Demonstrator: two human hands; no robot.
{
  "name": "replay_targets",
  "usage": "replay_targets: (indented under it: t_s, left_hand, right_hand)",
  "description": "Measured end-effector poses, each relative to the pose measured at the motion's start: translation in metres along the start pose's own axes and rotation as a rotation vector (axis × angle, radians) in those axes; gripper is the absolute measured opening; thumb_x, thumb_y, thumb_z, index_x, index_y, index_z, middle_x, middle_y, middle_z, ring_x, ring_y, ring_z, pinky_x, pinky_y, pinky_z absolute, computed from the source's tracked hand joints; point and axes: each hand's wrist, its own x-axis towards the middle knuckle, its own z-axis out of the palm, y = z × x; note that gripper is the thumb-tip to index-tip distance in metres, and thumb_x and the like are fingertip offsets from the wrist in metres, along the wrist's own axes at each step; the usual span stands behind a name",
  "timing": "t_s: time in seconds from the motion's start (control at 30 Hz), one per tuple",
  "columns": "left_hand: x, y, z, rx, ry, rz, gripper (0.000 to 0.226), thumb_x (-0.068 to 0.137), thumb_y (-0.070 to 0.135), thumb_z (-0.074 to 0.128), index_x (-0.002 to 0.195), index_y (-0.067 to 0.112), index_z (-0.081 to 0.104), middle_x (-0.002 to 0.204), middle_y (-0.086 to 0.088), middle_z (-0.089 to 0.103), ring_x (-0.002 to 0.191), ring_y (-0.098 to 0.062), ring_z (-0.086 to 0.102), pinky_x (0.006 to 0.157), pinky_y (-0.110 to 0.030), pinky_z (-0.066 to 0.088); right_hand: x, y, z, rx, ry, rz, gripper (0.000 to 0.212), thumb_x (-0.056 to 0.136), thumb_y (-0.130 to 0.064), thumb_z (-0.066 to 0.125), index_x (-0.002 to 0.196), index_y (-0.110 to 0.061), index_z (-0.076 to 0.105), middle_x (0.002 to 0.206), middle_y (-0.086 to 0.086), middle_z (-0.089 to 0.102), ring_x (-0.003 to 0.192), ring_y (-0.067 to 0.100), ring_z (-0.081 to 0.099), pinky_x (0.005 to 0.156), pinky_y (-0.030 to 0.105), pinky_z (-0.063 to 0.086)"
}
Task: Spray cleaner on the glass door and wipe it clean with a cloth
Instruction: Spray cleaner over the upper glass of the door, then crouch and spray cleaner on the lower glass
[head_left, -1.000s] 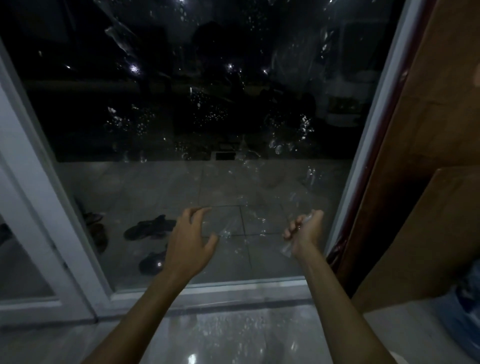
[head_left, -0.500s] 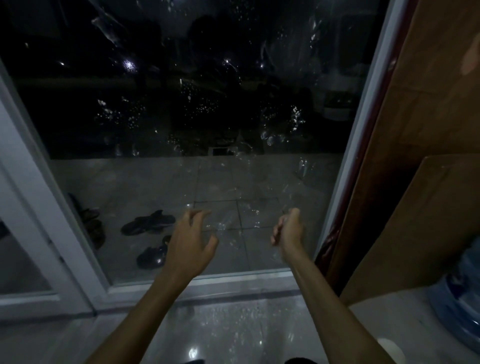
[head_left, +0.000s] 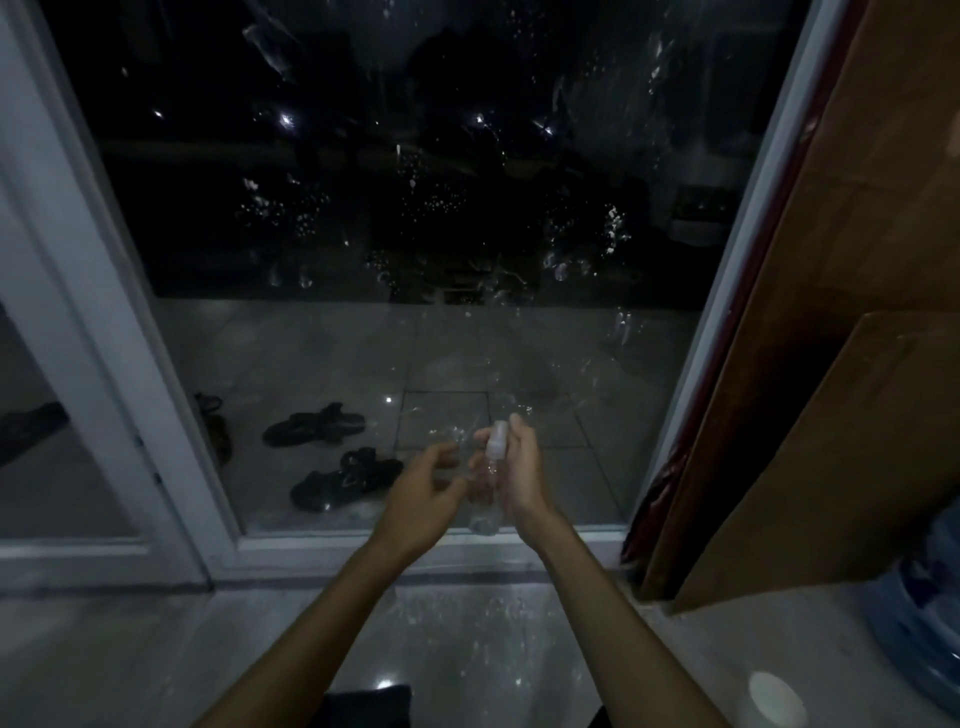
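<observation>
The glass door (head_left: 415, 218) fills the upper view, dark outside and speckled with droplets and streaks of cleaner. A small clear spray bottle (head_left: 491, 478) with a white nozzle stands upright low in front of the glass. My right hand (head_left: 522, 467) is wrapped around its right side. My left hand (head_left: 423, 491) hovers just left of the bottle, fingers spread and curled toward it, touching or nearly touching its lower part. No cloth is clearly visible.
White door frame (head_left: 104, 322) stands at left and along the sill (head_left: 415, 543). Brown boards (head_left: 831, 364) lean at right, with a blue water jug (head_left: 930, 613) beside them. Dark sandals (head_left: 332, 452) lie outside behind the glass. The floor tiles (head_left: 441, 634) are wet and shiny.
My right hand moved left and lower with the bottle, turning it upright. My left hand dropped from near the glass and closed in toward the bottle. The view tilted slightly down.
</observation>
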Motion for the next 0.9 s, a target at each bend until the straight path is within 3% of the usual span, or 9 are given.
replay_targets:
  t_s: [0.17, 0.27, 0.37, 0.5, 0.53, 0.6, 0.67, 0.8, 0.9]
  left_hand:
    - [-0.010, 0.006, 0.013, -0.236, -0.066, -0.130, 0.021, 0.100, 0.024, 0.043, 0.118, 0.022, 0.054, 0.108, 0.003, 0.061, 0.092, -0.006, 0.061, 0.074, -0.023, 0.051]
    - [-0.012, 0.004, 0.016, -0.217, -0.114, -0.175, 0.020, 0.101, 0.023, 0.041, 0.111, 0.016, 0.057, 0.098, -0.001, 0.061, 0.084, -0.011, 0.060, 0.068, -0.023, 0.047]
    - [-0.014, 0.004, 0.020, -0.225, -0.139, -0.208, 0.022, 0.101, 0.024, 0.039, 0.105, 0.011, 0.057, 0.094, -0.006, 0.062, 0.081, -0.015, 0.060, 0.072, -0.031, 0.052]
    - [-0.014, 0.002, 0.026, -0.228, -0.174, -0.241, 0.025, 0.103, 0.029, 0.035, 0.110, 0.013, 0.054, 0.098, -0.009, 0.064, 0.086, -0.021, 0.062, 0.083, -0.040, 0.053]
    - [-0.013, 0.001, 0.027, -0.249, -0.165, -0.255, 0.027, 0.103, 0.031, 0.034, 0.111, 0.014, 0.053, 0.101, -0.010, 0.064, 0.090, -0.022, 0.063, 0.083, -0.040, 0.053]
    - [-0.009, 0.001, 0.029, -0.324, -0.111, -0.278, 0.030, 0.102, 0.034, 0.033, 0.112, 0.012, 0.052, 0.105, -0.010, 0.065, 0.093, -0.022, 0.064, 0.079, -0.035, 0.055]
    - [-0.005, 0.001, 0.030, -0.435, -0.040, -0.281, 0.032, 0.102, 0.033, 0.035, 0.112, 0.008, 0.052, 0.105, -0.013, 0.064, 0.092, -0.024, 0.064, 0.076, -0.033, 0.054]
    - [0.008, -0.004, 0.026, -0.519, -0.063, -0.252, 0.031, 0.101, 0.031, 0.038, 0.110, 0.005, 0.053, 0.098, -0.011, 0.062, 0.085, -0.022, 0.061, 0.074, -0.032, 0.050]
    - [0.019, -0.005, 0.028, -0.559, -0.118, -0.287, 0.023, 0.101, 0.026, 0.040, 0.102, 0.008, 0.054, 0.090, -0.009, 0.060, 0.078, -0.020, 0.057, 0.073, -0.033, 0.048]
  right_hand:
    - [-0.015, 0.009, 0.006, -0.029, -0.062, 0.088, 0.068, 0.095, -0.063, 0.017, 0.107, -0.015, 0.063, 0.100, 0.013, 0.069, 0.094, 0.024, 0.065, 0.083, 0.039, 0.051]
    - [-0.018, 0.016, 0.011, -0.075, -0.038, 0.131, 0.092, 0.073, -0.086, 0.028, 0.132, -0.018, 0.044, 0.125, 0.018, 0.058, 0.108, 0.028, 0.063, 0.081, 0.042, 0.055]
    - [-0.020, 0.019, 0.013, -0.052, -0.016, 0.151, 0.093, 0.067, -0.083, 0.031, 0.132, -0.016, 0.041, 0.129, 0.019, 0.055, 0.111, 0.028, 0.060, 0.078, 0.036, 0.053]
    - [-0.022, 0.022, 0.015, -0.082, 0.041, 0.189, 0.092, 0.077, -0.082, 0.032, 0.125, -0.007, 0.053, 0.120, 0.022, 0.061, 0.110, 0.028, 0.061, 0.093, 0.041, 0.051]
    - [-0.022, 0.023, 0.015, -0.103, 0.054, 0.198, 0.089, 0.078, -0.082, 0.034, 0.119, -0.006, 0.058, 0.115, 0.022, 0.063, 0.107, 0.029, 0.063, 0.093, 0.043, 0.051]
    - [-0.020, 0.023, 0.010, -0.163, 0.131, 0.166, 0.055, 0.091, -0.066, 0.039, 0.102, -0.016, 0.059, 0.105, 0.011, 0.065, 0.096, 0.022, 0.064, 0.085, 0.037, 0.053]
    - [-0.017, 0.023, 0.000, -0.263, 0.234, 0.130, 0.027, 0.100, -0.046, 0.043, 0.104, -0.020, 0.050, 0.101, 0.001, 0.057, 0.087, 0.012, 0.057, 0.072, 0.029, 0.048]
    - [-0.015, 0.028, -0.018, -0.293, 0.211, 0.165, 0.020, 0.099, -0.036, 0.047, 0.109, -0.018, 0.049, 0.100, -0.001, 0.055, 0.088, 0.013, 0.052, 0.080, 0.031, 0.042]
    - [-0.012, 0.028, -0.026, -0.322, 0.222, 0.162, 0.012, 0.099, -0.030, 0.048, 0.103, -0.020, 0.052, 0.095, -0.001, 0.055, 0.082, 0.013, 0.051, 0.069, 0.029, 0.043]
